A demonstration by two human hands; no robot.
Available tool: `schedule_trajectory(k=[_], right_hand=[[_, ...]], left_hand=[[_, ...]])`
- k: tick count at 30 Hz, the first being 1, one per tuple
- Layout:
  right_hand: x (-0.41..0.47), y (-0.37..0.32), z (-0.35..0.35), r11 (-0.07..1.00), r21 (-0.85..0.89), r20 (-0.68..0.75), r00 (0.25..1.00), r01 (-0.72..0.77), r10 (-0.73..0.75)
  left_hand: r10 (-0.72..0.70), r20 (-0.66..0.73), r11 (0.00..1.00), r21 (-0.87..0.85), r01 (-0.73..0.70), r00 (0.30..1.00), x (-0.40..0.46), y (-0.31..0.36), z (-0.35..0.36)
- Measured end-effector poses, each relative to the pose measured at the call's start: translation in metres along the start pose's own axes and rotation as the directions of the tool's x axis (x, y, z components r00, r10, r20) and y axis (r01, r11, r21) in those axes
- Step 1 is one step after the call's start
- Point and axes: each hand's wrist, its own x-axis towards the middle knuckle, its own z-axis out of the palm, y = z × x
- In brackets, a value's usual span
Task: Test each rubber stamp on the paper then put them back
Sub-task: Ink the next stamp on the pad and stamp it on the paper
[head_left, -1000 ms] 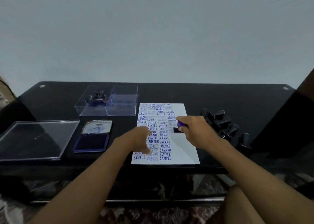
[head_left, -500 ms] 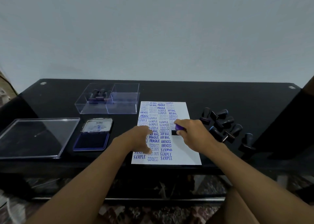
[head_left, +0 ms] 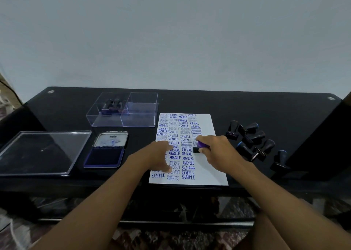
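1. While the left hand (head_left: pixel 159 155) lies flat, fingers spread, pinning the paper (head_left: pixel 207 175), the right hand (head_left: pixel 216 151) pinches a purple-handled stamp (head_left: pixel 201 145) down on the sheet's right column.
2. Untested stamps (head_left: pixel 252 141) lie loose at 3 o'clock of the sheet; the clear box (head_left: pixel 140 115) (a few stamps inside) and open ink pad (head_left: pixel 104 155) sit toward 10 o'clock.
3. Risk, judged: rocking the tilted stamp could smear or overlap neighbouring impressions.

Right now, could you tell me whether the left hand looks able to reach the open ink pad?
Probably yes. The left hand rests flat on the paper, holding nothing, and the ink pad lies just to its left with only bare tabletop between them.
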Motion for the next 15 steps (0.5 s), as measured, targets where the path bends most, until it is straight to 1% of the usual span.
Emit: schedule_trajectory(k=[4, 8, 12, 15], right_hand=[[0.001, 0.002, 0.002, 1.0, 0.01, 0.008, 1.0, -0.001, 0.001], [0.02, 0.004, -0.001, 0.999, -0.032, 0.025, 1.0, -0.006, 0.007], [0.037, 0.006, -0.005, 0.997, -0.071, 0.068, 0.996, -0.044, 0.049], [0.032, 0.006, -0.003, 0.998, -0.059, 0.062, 0.998, -0.028, 0.032]], left_hand=[[0.0, 0.002, 1.0, 0.003, 0.0, 1.0, 0.002, -0.001, 0.001], [0.007, 0.001, 1.0, 0.012, -0.007, 1.0, 0.003, 0.0, 0.0], [0.002, 0.005, 1.0, 0.01, -0.002, 1.0, 0.004, 0.0, 0.0], [0.006, 0.001, 1.0, 0.008, -0.006, 1.0, 0.004, 0.001, -0.001]])
